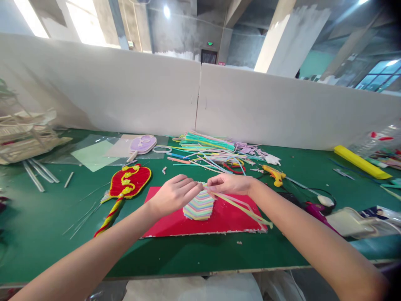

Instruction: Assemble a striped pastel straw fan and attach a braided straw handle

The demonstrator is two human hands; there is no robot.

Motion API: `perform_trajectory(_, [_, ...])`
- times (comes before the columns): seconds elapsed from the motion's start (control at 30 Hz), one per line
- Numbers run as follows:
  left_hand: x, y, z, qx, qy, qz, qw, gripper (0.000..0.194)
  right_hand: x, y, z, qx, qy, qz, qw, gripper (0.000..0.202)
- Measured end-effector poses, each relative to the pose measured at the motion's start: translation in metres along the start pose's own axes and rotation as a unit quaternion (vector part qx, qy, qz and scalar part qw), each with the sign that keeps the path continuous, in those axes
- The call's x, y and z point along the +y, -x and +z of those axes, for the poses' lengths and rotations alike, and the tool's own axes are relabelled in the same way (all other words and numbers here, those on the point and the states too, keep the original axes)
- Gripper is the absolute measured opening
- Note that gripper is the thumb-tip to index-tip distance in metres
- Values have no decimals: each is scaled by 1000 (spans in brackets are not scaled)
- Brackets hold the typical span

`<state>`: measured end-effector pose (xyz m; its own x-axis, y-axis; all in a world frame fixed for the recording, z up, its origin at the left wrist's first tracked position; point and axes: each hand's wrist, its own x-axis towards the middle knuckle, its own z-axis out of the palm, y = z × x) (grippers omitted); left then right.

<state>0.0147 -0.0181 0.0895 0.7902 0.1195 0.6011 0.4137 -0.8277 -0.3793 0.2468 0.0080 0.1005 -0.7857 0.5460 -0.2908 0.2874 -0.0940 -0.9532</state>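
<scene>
A pastel piece (198,207) of zigzag pipe cleaner rows lies on a red board (233,219) in front of me. Over its upper edge my two hands meet, fingertips almost touching. My right hand (226,184) pinches several loose pipe cleaners (246,209), yellow and pale pink, which trail to the right across the board. My left hand (178,193) is closed, its thumb and forefinger pinching at the near ends of the same strands; its fingers partly hide what is between them.
Left of the board lies a red fan shape with yellow trim (127,182). Behind are a purple fan shape (143,144) and a heap of pipe cleaners (206,142). A yellow glue gun (275,174) with its cord lies right, near a yellow bar (360,162). A white partition (125,92) closes the back.
</scene>
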Motion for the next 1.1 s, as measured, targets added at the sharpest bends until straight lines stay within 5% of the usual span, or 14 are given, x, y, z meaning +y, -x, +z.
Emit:
perform_trajectory(0.4, [-1, 1, 4, -49, 104, -40, 993, 23, -7, 3, 7, -17, 26, 28, 999, 37])
perform_trajectory(0.53, [3, -2, 6, -109, 134, -87, 981, 26, -7, 4, 11, 67, 141, -23, 987, 36])
perform_trajectory(0.6, [8, -6, 7, -144, 179, -175, 957, 25, -8, 5, 15, 139, 270, -49, 952, 32])
perform_trajectory(0.67, [12, -10, 8, -166, 296, -321, 884, 25, -7, 5, 19, 209, 421, -92, 878, 28])
perform_trajectory(0.7, [12, -11, 9, -172, 382, -398, 816, 25, -6, 5, 21, 230, 482, -122, 836, 28])
perform_trajectory(0.77, [11, -11, 10, -180, 570, -498, 629, 23, -2, 5, 24, 236, 550, -177, 781, 29])
perform_trajectory(0.83, [8, -8, 12, -175, 688, -527, 467, 17, 2, 4, 25, 223, 550, -203, 779, 29])
perform_trajectory(0.87, [6, -5, 13, -172, 715, -525, 429, 18, 3, 4, 24, 221, 532, -200, 793, 28])
perform_trajectory(0.9, [4, -3, 13, -170, 726, -515, 423, 21, 3, 4, 24, 221, 506, -187, 813, 26])
perform_trajectory(0.97, [3, -1, 12, -161, 707, -478, 496, 32, 0, 5, 21, 204, 439, -139, 864, 23])
perform_trajectory(1.1, [8, -3, 5, -144, 484, -377, 776, 42, -10, 8, 17, 137, 318, -45, 937, 26])
